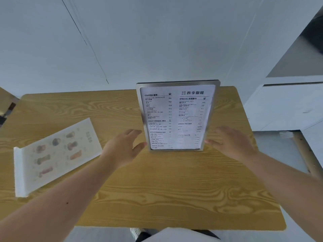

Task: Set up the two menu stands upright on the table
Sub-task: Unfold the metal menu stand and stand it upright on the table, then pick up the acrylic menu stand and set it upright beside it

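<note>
A menu stand with black text (pixel 176 117) stands upright near the middle of the wooden table (pixel 157 189), its printed face toward me. My left hand (pixel 124 147) is open just left of its lower edge, thumb close to the frame. My right hand (pixel 230 142) is open just right of it, fingertips near the lower right corner. Neither hand grips the stand. A second menu stand with drink pictures (pixel 56 154) lies flat on the table at the left, with its clear base at its near left end.
A pale wall runs behind the table's far edge. A white counter or cabinet (pixel 288 102) stands at the right. Below the table's near edge I see my lap and a white shoe (pixel 136 233).
</note>
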